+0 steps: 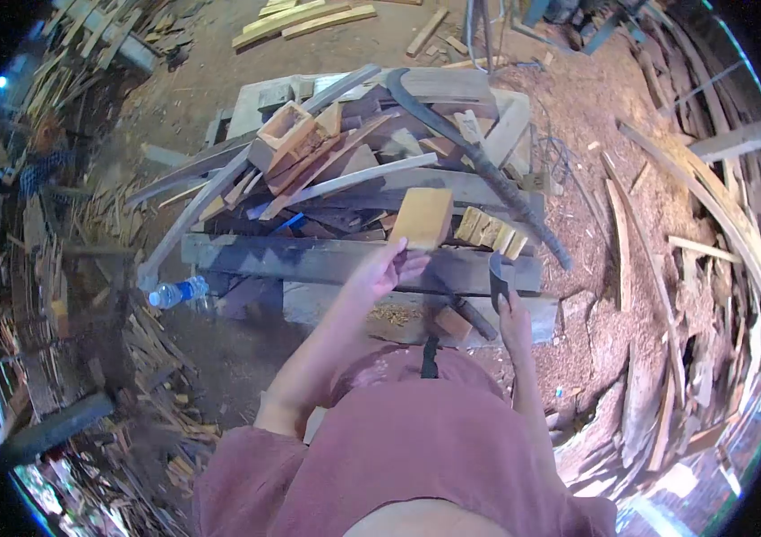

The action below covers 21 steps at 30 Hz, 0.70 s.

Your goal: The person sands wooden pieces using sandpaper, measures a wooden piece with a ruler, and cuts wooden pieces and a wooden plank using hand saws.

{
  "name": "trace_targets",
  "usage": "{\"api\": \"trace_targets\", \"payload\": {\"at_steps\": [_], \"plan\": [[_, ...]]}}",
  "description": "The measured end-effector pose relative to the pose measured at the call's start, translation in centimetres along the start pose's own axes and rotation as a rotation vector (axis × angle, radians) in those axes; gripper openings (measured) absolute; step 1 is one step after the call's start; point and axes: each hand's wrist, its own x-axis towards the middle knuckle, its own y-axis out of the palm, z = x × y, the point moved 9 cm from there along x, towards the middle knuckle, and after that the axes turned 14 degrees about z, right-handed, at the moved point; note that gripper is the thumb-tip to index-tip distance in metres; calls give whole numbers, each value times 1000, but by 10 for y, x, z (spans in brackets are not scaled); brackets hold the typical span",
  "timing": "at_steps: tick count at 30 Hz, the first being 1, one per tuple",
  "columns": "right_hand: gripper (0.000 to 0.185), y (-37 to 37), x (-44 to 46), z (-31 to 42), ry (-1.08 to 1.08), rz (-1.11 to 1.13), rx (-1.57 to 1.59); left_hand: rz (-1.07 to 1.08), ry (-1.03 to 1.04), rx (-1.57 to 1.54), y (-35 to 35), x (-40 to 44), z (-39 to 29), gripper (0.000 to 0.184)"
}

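My left hand (391, 268) is at the near edge of a pale, smooth wooden block (423, 217). Its thumb rests against the block's lower left corner, and the fingers reach beneath it. In my right hand (515, 322) is a dark, flat, curved piece (498, 279) resembling a strip or blade; its exact kind is unclear. Just past that piece lies a rough, grooved chunk of wood (490, 231). A small reddish-brown block (453, 323) and a dark bar-like tool (467, 307) sit close to my body, between the hands.
A low bench of thick planks (309, 257) carries heaped offcuts. Across it leans a long curved dark tool (488, 166). An open wooden box (288, 132) stands at the back left. A plastic bottle (178, 292) is at left. Long slabs (707, 210) and scraps cover the ground at right.
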Motion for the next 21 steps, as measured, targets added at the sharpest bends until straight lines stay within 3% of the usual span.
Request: {"api": "trace_targets", "payload": {"at_steps": [2,4,5,7,9,10,12,15,19,21], "plan": [[31,-9,8,9,-40,-10,1,43,-14,76,4,-28,4,33],[32,-10,20,13,-102,-15,-18,-160,-21,444,5,-69,-11,34],[33,-9,24,22,-69,4,-53,-171,-15,434,1,-83,-12,34],[33,-1,34,35,-41,42,-91,-303,-24,699,-14,-114,-24,32],[35,14,40,70,-321,82,7,-342,11,841,-24,-137,-39,31],[35,22,43,82,-324,99,10,-362,38,992,-17,-145,-49,31],[37,53,47,108,-301,301,87,-459,-22,1162,-5,-159,-66,28],[41,90,47,158,-450,385,87,-638,-44,1785,7,-165,-89,20],[45,148,43,216,-649,513,287,-660,-80,1892,-5,-155,-90,20],[47,161,16,256,-905,418,-162,-630,-55,1906,-19,-152,-88,18]]}}
